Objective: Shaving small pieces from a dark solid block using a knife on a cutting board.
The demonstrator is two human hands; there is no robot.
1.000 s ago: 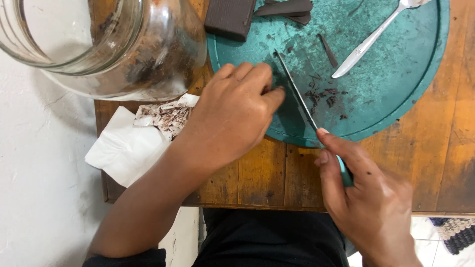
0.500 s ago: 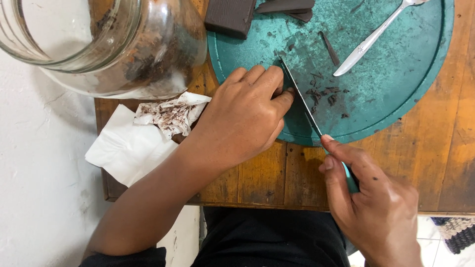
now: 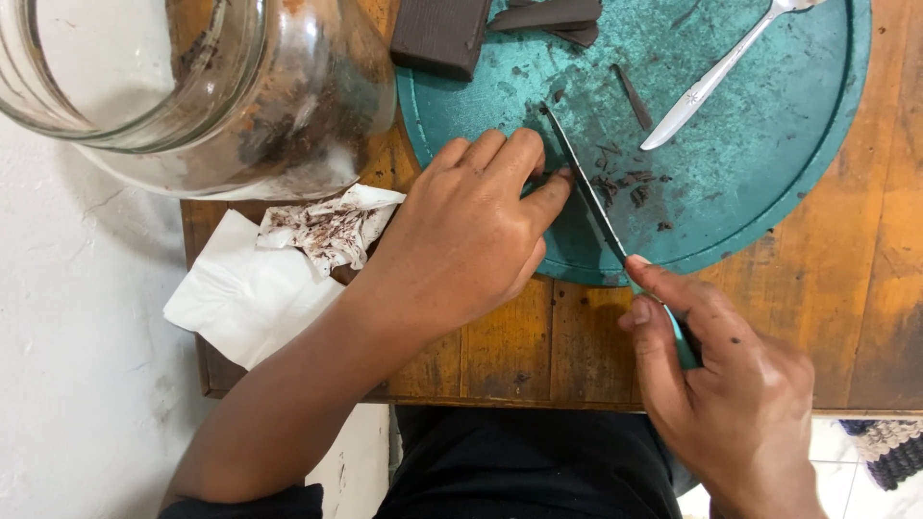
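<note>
My right hand [image 3: 726, 389] grips the teal handle of a knife [image 3: 588, 190], index finger along its back; the dark blade lies across a round teal cutting board [image 3: 769, 163]. My left hand [image 3: 466, 235] rests palm down at the board's left edge, fingertips pressed on a dark chocolate piece right against the blade; the piece is mostly hidden under the fingers. Chopped chocolate bits [image 3: 625, 183] lie just right of the blade. A larger chocolate block [image 3: 440, 34] and some slivers [image 3: 558, 17] sit at the board's far edge.
A big glass jar [image 3: 192, 86] smeared with chocolate stands at the upper left. A white paper with a stained wrapper [image 3: 327, 231] lies below it. A metal spoon [image 3: 716, 77] rests on the board's right part. The wooden table [image 3: 865, 288] ends near me.
The knife and both hands have shifted slightly up and left on the board, the blade staying close against my left fingertips. More chopped bits lie beside the blade.
</note>
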